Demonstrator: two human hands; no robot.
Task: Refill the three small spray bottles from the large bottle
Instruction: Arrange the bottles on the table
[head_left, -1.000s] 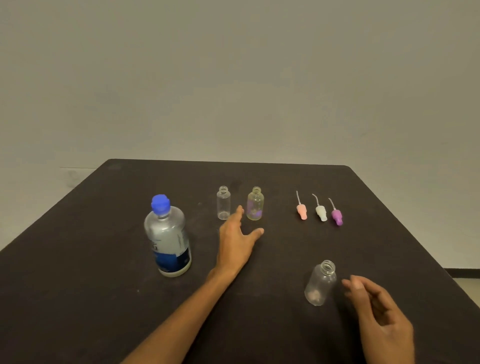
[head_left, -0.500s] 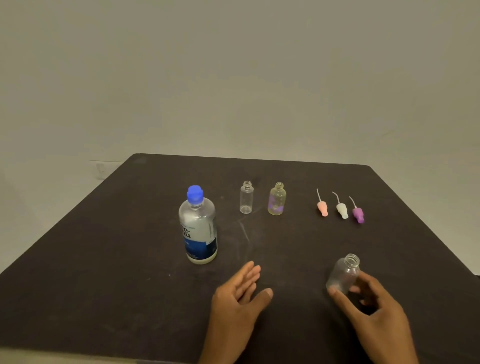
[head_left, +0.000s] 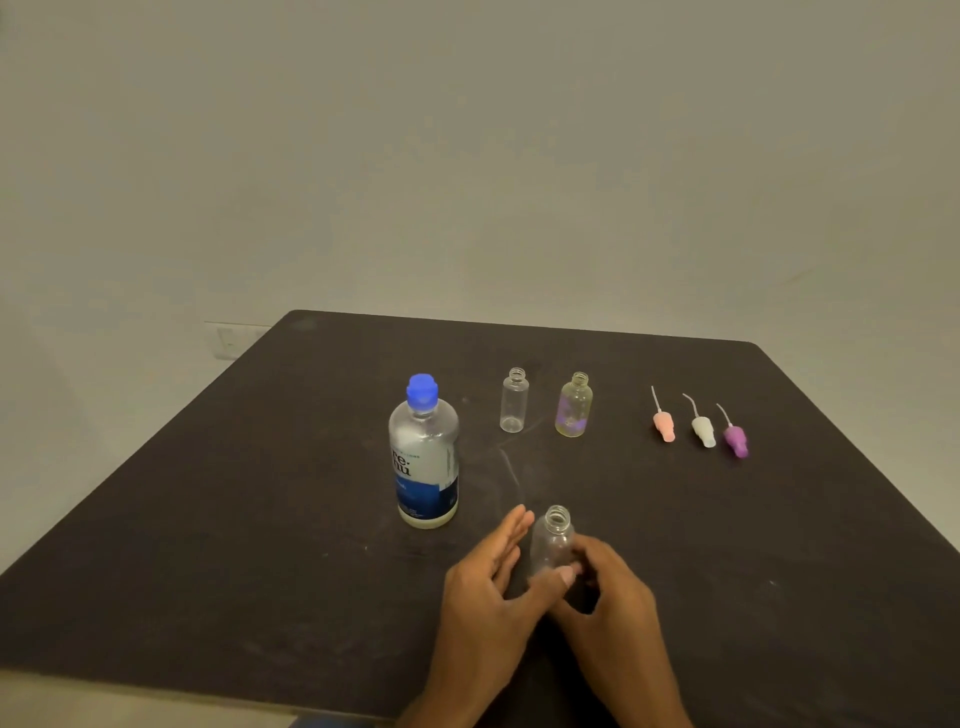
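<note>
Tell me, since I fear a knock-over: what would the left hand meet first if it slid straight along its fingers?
Probably nothing: the left hand points between the big bottle and the held bottle.

A plain indoor room, a home or an office; which one cannot be told. A bare pale wall (head_left: 467, 156) stands behind a dark table (head_left: 208, 519), and a white wall socket (head_left: 228, 340) sits low on the wall by the table's far left corner.
</note>
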